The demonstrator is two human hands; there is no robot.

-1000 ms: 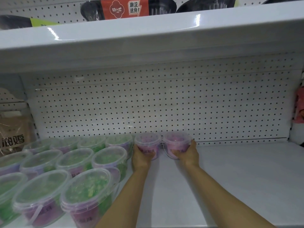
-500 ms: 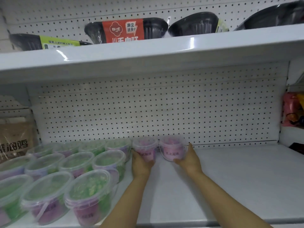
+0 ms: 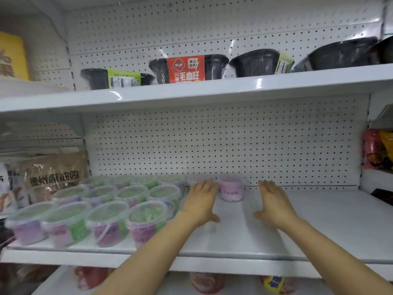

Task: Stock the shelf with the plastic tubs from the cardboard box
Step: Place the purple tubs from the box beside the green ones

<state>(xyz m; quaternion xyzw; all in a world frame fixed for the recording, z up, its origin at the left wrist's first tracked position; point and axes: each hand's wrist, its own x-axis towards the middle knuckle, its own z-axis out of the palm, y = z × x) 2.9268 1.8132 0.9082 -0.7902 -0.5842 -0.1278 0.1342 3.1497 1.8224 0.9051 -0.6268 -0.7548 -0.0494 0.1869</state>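
Two pink plastic tubs stand at the back of the white shelf (image 3: 319, 220) against the pegboard. The right pink tub (image 3: 231, 189) is in full view; the left pink tub (image 3: 196, 180) is mostly hidden behind my left hand (image 3: 200, 201). My left hand hovers flat, fingers straight, just in front of that tub. My right hand (image 3: 274, 203) is flat too, apart from the right tub, holding nothing. Several clear-lidded tubs with green and purple contents (image 3: 131, 209) fill the shelf's left part. The cardboard box is out of view.
The shelf above (image 3: 212, 90) carries black instant-food bowls (image 3: 187, 68). A brown packet (image 3: 53, 177) stands in the bay to the left. Colourful bags (image 3: 376, 150) sit in the bay to the right. Bare white shelf stretches right of the pink tubs. Packets lie on the shelf below.
Both hands have let go of the two pink tubs and drawn back toward me with fingers straightened. The view has pulled back and tilted up, showing more of the upper shelf.
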